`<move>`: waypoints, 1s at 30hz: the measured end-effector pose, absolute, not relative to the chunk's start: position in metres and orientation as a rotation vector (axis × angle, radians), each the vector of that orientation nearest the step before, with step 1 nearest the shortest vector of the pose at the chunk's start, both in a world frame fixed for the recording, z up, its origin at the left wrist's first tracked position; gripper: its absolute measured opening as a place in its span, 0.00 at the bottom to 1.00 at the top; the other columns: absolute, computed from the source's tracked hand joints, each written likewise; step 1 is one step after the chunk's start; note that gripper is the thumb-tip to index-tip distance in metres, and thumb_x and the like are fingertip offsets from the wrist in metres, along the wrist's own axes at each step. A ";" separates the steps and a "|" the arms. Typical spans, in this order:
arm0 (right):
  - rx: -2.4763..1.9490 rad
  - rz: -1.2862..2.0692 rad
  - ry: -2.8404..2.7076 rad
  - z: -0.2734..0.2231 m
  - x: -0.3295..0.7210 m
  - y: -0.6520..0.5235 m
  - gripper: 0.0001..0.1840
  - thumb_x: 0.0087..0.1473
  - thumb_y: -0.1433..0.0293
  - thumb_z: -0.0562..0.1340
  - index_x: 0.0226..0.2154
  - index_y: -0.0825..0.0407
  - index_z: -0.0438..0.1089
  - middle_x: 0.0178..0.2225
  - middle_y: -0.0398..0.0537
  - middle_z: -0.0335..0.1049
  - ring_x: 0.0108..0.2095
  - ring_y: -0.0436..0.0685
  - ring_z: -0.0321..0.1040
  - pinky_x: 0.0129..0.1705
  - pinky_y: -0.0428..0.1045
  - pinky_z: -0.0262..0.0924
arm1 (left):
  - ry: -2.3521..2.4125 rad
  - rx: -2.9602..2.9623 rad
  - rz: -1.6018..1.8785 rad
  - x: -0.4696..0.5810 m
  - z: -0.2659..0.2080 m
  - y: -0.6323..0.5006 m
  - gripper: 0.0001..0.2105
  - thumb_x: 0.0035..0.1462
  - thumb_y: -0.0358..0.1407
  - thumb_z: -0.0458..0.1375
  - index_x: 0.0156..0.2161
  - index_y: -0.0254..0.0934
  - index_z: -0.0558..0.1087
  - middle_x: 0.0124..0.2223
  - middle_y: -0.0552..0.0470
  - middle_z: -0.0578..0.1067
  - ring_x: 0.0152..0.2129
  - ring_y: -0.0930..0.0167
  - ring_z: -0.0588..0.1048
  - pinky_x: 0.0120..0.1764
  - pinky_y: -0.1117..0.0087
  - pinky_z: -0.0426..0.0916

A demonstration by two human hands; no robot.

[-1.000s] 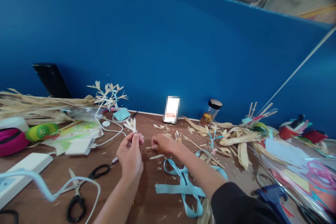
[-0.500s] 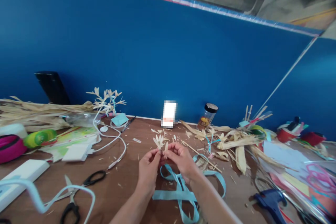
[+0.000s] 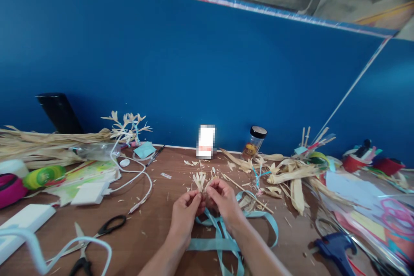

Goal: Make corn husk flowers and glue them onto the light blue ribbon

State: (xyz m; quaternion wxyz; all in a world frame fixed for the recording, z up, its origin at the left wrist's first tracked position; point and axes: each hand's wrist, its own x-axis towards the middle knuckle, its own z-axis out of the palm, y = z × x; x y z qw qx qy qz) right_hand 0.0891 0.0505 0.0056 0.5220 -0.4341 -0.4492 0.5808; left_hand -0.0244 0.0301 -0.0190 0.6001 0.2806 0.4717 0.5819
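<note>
My left hand [image 3: 184, 213] is closed, thumb and fingers pinching the base of a small pale corn husk flower [image 3: 199, 180] whose petals point up. Close against its right side, my right hand [image 3: 226, 205] is pinched too, on a thin husk petal [image 3: 208, 184] at the flower's edge. The fingertips of both hands nearly meet, so the flower's stem end is hidden. Beneath my wrists lies a loosely looped light blue ribbon [image 3: 211, 244] on the brown table [image 3: 155, 241].
Scissors [image 3: 111, 225], a power strip [image 3: 27, 228] and white cables lie left. A blue glue gun [image 3: 336, 250] rests at right. Behind stand a blurred white screen [image 3: 206, 140] and a black-lidded jar [image 3: 254, 144] before a blue partition [image 3: 207, 60]. Dry husks [image 3: 297, 177] are scattered right.
The husk petal in my right hand has moved left against the flower and tilts now. Both hands sit slightly lower in view. The view has shifted a little.
</note>
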 end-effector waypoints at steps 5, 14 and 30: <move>-1.027 1.451 -1.038 0.011 0.090 0.049 0.14 0.43 0.60 0.63 0.29 0.51 0.61 0.17 0.36 0.64 0.14 0.45 0.58 0.16 0.40 0.52 | 1.097 0.646 1.378 -0.026 -0.017 0.031 0.14 0.41 0.40 0.62 0.32 0.32 0.72 0.27 0.52 0.76 0.23 0.74 0.73 0.28 0.75 0.67; -0.951 1.454 -1.014 0.000 0.090 0.052 0.17 0.37 0.66 0.68 0.29 0.52 0.63 0.24 0.38 0.68 0.23 0.47 0.65 0.28 0.44 0.61 | 1.105 0.632 1.373 -0.027 -0.016 0.032 0.13 0.40 0.38 0.63 0.31 0.32 0.72 0.25 0.53 0.75 0.22 0.76 0.72 0.27 0.77 0.67; -1.124 0.936 -1.585 0.014 0.099 0.049 0.11 0.47 0.74 0.56 0.36 0.51 0.64 0.29 0.42 0.67 0.30 0.51 0.65 0.34 0.46 0.60 | 1.124 0.730 1.350 -0.026 -0.017 0.032 0.14 0.39 0.40 0.63 0.32 0.33 0.74 0.25 0.53 0.75 0.21 0.75 0.72 0.27 0.76 0.67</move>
